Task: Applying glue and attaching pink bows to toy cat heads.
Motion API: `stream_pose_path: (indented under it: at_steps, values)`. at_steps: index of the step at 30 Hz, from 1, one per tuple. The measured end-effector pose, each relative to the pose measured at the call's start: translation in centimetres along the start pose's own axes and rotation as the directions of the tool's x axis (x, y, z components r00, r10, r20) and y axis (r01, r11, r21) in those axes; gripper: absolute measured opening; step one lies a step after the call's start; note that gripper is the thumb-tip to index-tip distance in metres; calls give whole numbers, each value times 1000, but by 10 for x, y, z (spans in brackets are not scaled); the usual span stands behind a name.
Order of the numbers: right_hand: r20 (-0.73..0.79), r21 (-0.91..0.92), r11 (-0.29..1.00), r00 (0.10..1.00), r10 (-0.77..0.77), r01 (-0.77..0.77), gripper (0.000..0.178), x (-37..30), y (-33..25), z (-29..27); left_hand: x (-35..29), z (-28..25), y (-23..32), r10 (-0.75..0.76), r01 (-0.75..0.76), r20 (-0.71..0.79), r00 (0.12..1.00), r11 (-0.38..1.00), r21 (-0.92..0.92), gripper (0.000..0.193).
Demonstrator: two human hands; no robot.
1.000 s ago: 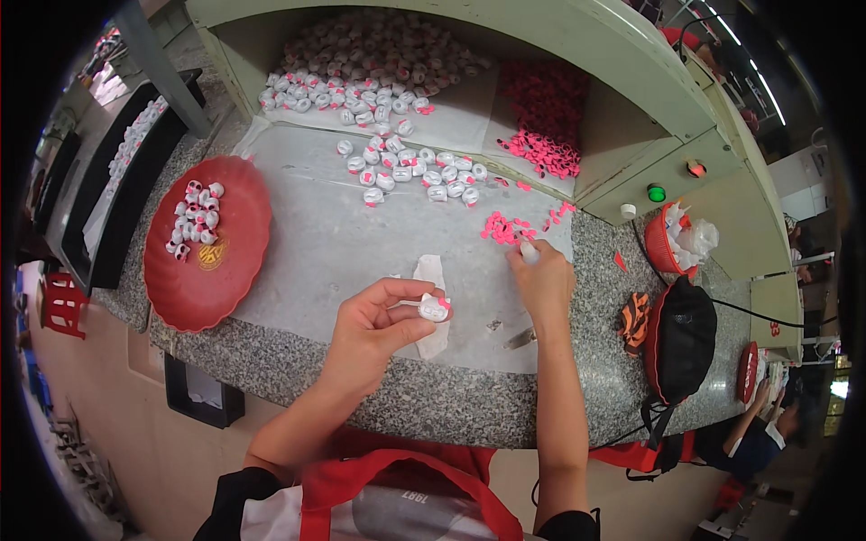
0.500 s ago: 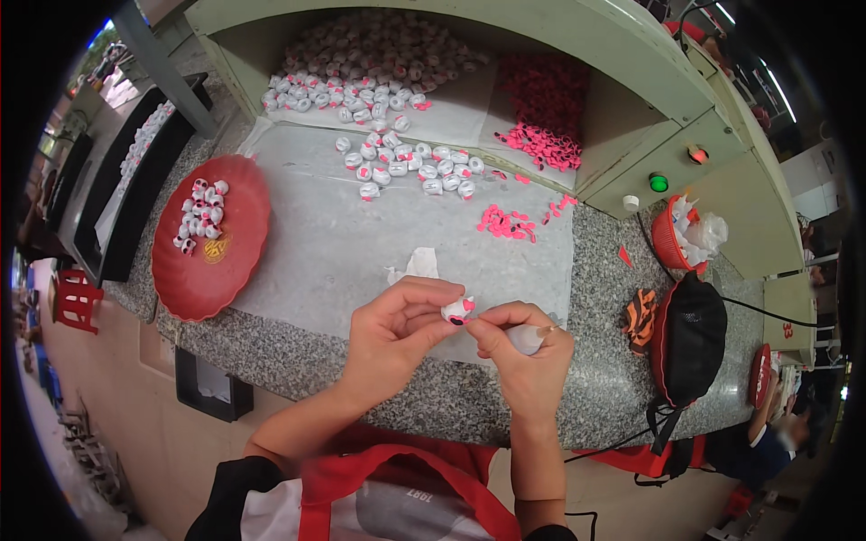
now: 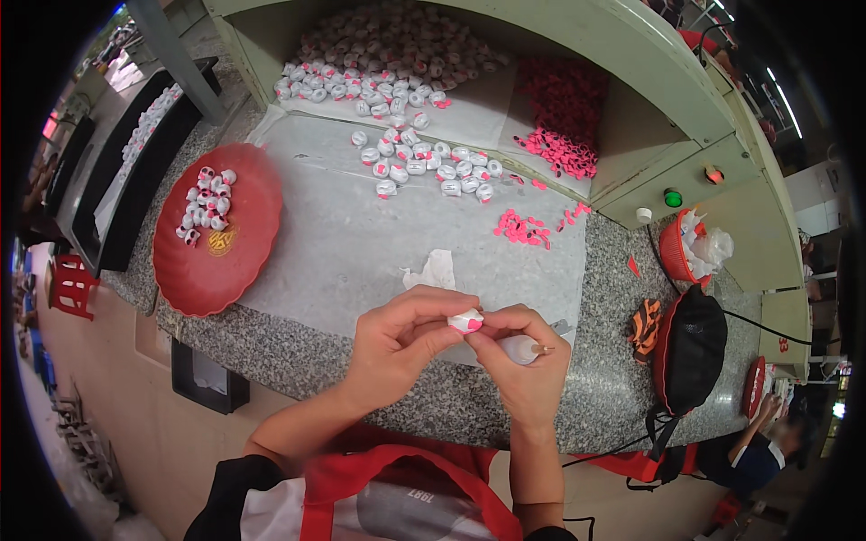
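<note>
Above the near edge of the paper sheet, my left hand [image 3: 386, 347] pinches a small white-and-pink figure piece [image 3: 465, 321] between thumb and fingers. My right hand [image 3: 526, 383] meets it from the other side, thumb and forefinger touching the piece. Tucked in the same right hand is a small whitish squeeze bottle [image 3: 519, 349] with a thin tip pointing right. Just beyond my hands lies a torn scrap of white paper [image 3: 438, 269]. Loose white pieces with pink patches [image 3: 417, 167] are spread farther back, and small pink parts [image 3: 521, 228] lie to their right.
A red scalloped tray [image 3: 244, 257] on the left holds several finished-looking pieces. A pale green cabinet [image 3: 622, 194] arches over heaps of white and pink parts. To the right are a red basket [image 3: 672, 248], a patterned orange-black cloth [image 3: 644, 329] and a black bag [image 3: 693, 347].
The piece has turned between my fingers: its dark part no longer shows, and a pink patch faces up. My right fingers have closed in on it. The whole view has shifted slightly.
</note>
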State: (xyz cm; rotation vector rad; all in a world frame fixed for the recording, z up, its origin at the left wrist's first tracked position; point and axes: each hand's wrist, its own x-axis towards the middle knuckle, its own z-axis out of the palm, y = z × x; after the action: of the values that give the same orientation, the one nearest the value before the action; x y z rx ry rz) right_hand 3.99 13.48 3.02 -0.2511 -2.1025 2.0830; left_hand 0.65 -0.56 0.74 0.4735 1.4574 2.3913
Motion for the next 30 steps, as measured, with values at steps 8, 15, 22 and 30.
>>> stream_pose_path:
  at_steps: [8,15,22,30]
  values:
    - [-38,-45,998,998,-45,43,19,8,10,-7,6,8,-9,-102,108,-80,992,992,68,26]
    - [100,-42,938,935,-340,345,22,6,21,-30,6,15,-8,-236,227,-65,970,966,-126,26]
    - [176,281,960,983,-57,5,16,1,17,-31,-1,10,-2,-138,136,60,989,990,35,22]
    - [177,218,971,974,-138,98,17,0,25,-7,-10,-8,1,-82,82,23,996,997,-12,20]
